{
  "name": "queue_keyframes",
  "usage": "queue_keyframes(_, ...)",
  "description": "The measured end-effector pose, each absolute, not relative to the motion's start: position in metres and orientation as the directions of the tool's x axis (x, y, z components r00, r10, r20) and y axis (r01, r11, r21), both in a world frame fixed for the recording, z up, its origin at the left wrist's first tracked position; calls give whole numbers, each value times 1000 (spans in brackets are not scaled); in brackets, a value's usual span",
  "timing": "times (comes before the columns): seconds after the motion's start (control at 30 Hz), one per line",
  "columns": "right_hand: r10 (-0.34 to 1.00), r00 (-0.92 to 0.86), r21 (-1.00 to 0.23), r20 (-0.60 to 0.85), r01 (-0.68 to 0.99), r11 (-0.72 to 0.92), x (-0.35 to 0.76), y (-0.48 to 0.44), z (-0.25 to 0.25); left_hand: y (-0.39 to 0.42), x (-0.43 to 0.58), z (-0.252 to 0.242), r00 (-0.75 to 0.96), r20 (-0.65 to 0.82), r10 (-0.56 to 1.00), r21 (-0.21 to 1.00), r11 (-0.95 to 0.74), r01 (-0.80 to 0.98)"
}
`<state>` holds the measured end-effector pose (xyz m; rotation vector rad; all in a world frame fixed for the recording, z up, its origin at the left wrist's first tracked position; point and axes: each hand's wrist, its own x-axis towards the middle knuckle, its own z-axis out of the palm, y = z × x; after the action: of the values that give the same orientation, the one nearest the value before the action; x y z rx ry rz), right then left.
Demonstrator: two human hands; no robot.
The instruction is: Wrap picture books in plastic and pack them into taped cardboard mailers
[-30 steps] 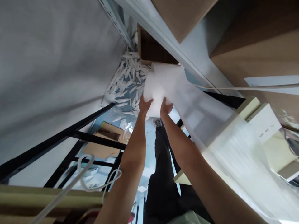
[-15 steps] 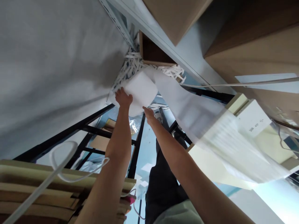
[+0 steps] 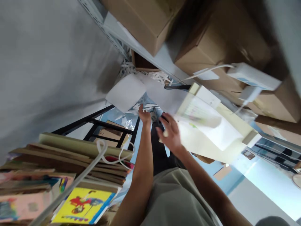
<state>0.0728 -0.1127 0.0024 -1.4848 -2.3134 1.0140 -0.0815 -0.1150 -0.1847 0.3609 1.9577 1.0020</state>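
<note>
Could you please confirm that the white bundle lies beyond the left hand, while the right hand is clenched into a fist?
Not quite: the head view shows the right hand open, not clenched; the white bundle does lie beyond the left hand.

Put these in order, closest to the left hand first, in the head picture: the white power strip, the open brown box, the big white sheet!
1. Big white sheet: just up and left of the left hand.
2. Open brown box: farther up, beyond the sheet.
3. White power strip: far over to the right.

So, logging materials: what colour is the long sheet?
The sheet is white, clearest in the head view.
</note>
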Motion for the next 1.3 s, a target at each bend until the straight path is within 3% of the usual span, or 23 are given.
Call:
queue_keyframes(0.07, 912, -380, -413, -154, 863, 290, 163, -99, 39, -110, -58, -147, -582, -558, 592, 778, 616, -120)
queue_keyframes(0.17, 921, -235, -102, -310, 972, 214, 286, -72, 54, -105, -26, -88, -430, -396, 812, 866, 486, 119)
queue_keyframes(0.3, 853, -211, 4, -477, 970, 243, 369, -51, 38, -96, 10, -34, -71, -235, 969, 815, 236, 529)
queue_keyframes(0.4, 837, -268, -36, -477, 958, 286, 381, -60, 31, -88, 24, -18, -19, -242, 970, 725, 193, 661)
queue_keyframes(0.53, 882, -340, -157, -325, 940, 304, 395, -99, 45, -92, 36, 4, -48, -265, 963, 657, 217, 722)
queue_keyframes(0.7, 951, -238, -247, -197, 951, 186, 442, -144, 77, -125, 76, 45, -48, -145, 988, 734, 140, 664)
queue_keyframes(0.93, 981, -135, -319, -137, 944, 85, 518, -179, 96, -144, 150, 73, 10, -110, 994, 748, 76, 660)
queue_keyframes(1.13, 972, -76, -293, -222, 956, 7, 563, -185, 61, -124, 188, 56, 59, -163, 985, 708, 75, 702)
queue_keyframes(1.3, 937, -107, -282, -334, 959, 9, 577, -194, 32, -119, 185, 46, 72, -195, 978, 607, 63, 793)
